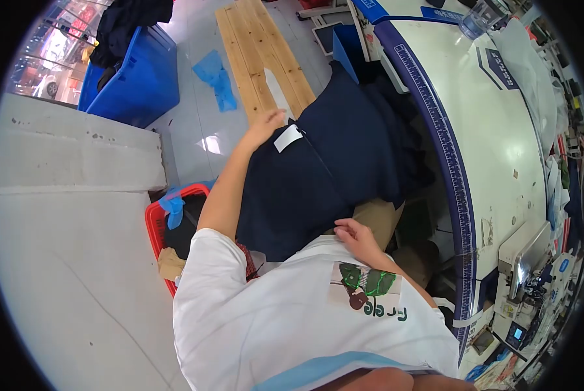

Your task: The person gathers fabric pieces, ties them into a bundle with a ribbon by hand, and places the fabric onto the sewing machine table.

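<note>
Dark navy cloth (305, 189) lies spread over my lap and reaches onto a wooden plank bench (256, 52). A white tag (288, 138) rests on the cloth near its far edge, beside a thin seam or zip line. My left hand (266, 127) is at that far left edge, just left of the tag, with its fingers partly bent; whether they pinch the cloth is unclear. Close to my body, my right hand (357, 236) rests at the cloth's near edge, fingers loosely apart, nothing visible in them.
A white sewing table (500, 143) with a ruler edge runs along the right, bearing a machine (523, 260) and a clear container (481, 19). At left are a red basket (154, 225) and a blue bin (135, 85) of dark cloth. Blue film (218, 78) lies on the floor.
</note>
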`<state>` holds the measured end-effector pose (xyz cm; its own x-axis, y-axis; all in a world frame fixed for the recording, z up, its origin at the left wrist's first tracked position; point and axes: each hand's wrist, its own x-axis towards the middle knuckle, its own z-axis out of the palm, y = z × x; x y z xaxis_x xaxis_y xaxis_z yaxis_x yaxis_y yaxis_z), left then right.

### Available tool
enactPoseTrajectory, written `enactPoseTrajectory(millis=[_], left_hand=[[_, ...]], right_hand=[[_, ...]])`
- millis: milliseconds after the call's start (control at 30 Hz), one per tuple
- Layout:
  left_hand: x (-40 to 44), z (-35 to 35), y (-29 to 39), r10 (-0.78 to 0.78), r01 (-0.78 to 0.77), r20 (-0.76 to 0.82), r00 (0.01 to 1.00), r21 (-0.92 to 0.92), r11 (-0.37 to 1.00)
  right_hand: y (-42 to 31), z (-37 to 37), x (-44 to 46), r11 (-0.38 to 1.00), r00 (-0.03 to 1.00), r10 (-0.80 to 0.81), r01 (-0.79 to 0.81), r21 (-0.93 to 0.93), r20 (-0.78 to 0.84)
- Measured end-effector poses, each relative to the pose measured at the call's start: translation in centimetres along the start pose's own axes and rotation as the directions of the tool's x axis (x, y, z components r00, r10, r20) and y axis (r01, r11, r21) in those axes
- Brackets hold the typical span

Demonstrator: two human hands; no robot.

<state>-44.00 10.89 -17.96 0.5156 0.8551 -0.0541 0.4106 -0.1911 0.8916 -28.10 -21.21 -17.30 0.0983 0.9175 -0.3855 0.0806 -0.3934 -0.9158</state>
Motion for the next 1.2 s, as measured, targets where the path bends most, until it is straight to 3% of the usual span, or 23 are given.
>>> enactPoseTrajectory(millis=[67,100,200,233,333,367,400,467,500,667,733,767,833,900,933,967,1000,1033,1067,1133,1167,1200], left_hand=[[0.4,0.7,1.3,-0.18,0.128,0.234,0.955,0.221,0.967],[0.3,0.7,2.8,-0.245,0.153,0.268,0.932,0.321,0.935],[0.6,0.6,3.7,-0.242,0.248,0.268,0.933,0.011,0.969],[1.4,0.4,2.4,-0.086,0.19,0.32,0.944,-0.31,0.931],[3.2,1.6,-0.8,-0.107,0.163,0.142,0.984,-0.48,0.862],[4.8,2.4,-5.0,-0.104,0.128,0.196,0.975,-0.115,0.985],[4.8,2.4,-4.3,-0.282,0.233,0.345,0.895,0.175,0.957],[5.6,4.2,-9.8,-0.351,0.322,0.344,0.871,0.14,0.936],[5.7,4.2,-8.7,-0.377,0.345,0.319,0.87,0.155,0.926],[3.8,4.8,-5.8,-0.401,0.37,0.115,0.909,0.221,0.902],[1.8,3.3,-0.4,-0.325,0.145,0.244,0.914,0.552,0.822],[0.5,3.3,2.4,-0.412,0.23,0.203,0.888,0.579,0.782],[-4.3,3.1,7.6,-0.098,-0.008,0.142,0.985,0.606,0.796],[-5.9,1.2,9.4,-0.073,-0.138,0.37,0.926,0.511,0.848],[-6.0,0.2,9.7,-0.017,-0.225,0.476,0.879,0.447,0.866],[-5.2,-0.4,9.5,-0.273,0.193,0.535,0.799,0.201,0.96],[-3.5,-0.8,7.1,-0.378,0.432,0.612,0.695,0.065,0.9],[-2.6,-0.2,4.6,-0.344,0.398,0.478,0.808,-0.011,0.917],[-1.7,0.9,1.8,-0.295,0.337,0.323,0.899,-0.082,0.938],[-0.4,4.8,-5.6,0.017,-0.017,-0.006,1.0,0.023,1.0],[2.7,7.3,-16.9,0.301,-0.309,0.067,0.951,0.184,0.933],[2.1,6.8,-15.4,0.127,-0.139,0.096,0.987,0.125,0.982]], right_hand=[[-0.2,-0.2,-0.3,1.0,1.0,0.021,-0.021,0.007,0.015],[-0.1,-0.5,-0.4,1.0,1.0,0.019,-0.019,0.011,-0.019],[0.6,-0.9,-0.7,0.998,0.992,0.04,-0.034,0.057,-0.116],[0.8,-0.9,-0.8,0.995,0.988,0.065,-0.052,0.089,-0.143],[1.9,-0.1,-0.5,0.969,0.986,0.144,-0.124,0.212,-0.085],[2.1,0.0,-0.3,0.956,0.985,0.166,-0.151,0.252,-0.042],[1.8,0.2,-0.3,0.941,0.99,0.139,-0.14,0.308,0.027],[0.7,0.5,-0.2,0.898,0.986,0.066,-0.125,0.421,0.152],[0.6,0.5,0.2,0.841,0.965,0.045,-0.175,0.511,0.257],[-0.9,-0.2,-0.1,0.688,0.946,0.162,-0.311,0.656,0.28],[-0.7,-0.4,-0.3,0.645,0.938,0.241,-0.345,0.682,0.247],[-0.5,-0.5,-0.5,0.628,0.931,0.285,-0.362,0.689,0.229],[0.7,-0.9,-0.6,0.544,0.924,0.314,-0.365,0.755,0.219],[2.4,-1.2,-0.6,0.396,0.927,0.29,-0.342,0.852,0.238],[2.2,-1.2,-0.6,0.414,0.932,0.278,-0.334,0.847,0.232],[1.8,-1.4,-0.6,0.432,0.936,0.268,-0.329,0.84,0.229],[1.5,-1.5,-0.7,0.452,0.939,0.257,-0.327,0.83,0.23],[1.2,-1.5,-0.6,0.414,0.927,0.286,-0.349,0.841,0.243],[1.5,-1.5,-0.3,0.479,0.922,0.313,-0.361,0.8,0.229],[2.3,-1.0,-0.1,0.608,0.923,0.343,-0.361,0.707,0.176],[2.0,-1.0,-0.2,0.626,0.929,0.331,-0.346,0.699,0.163],[2.4,-0.5,-0.3,0.644,0.929,0.351,-0.329,0.69,0.115]])
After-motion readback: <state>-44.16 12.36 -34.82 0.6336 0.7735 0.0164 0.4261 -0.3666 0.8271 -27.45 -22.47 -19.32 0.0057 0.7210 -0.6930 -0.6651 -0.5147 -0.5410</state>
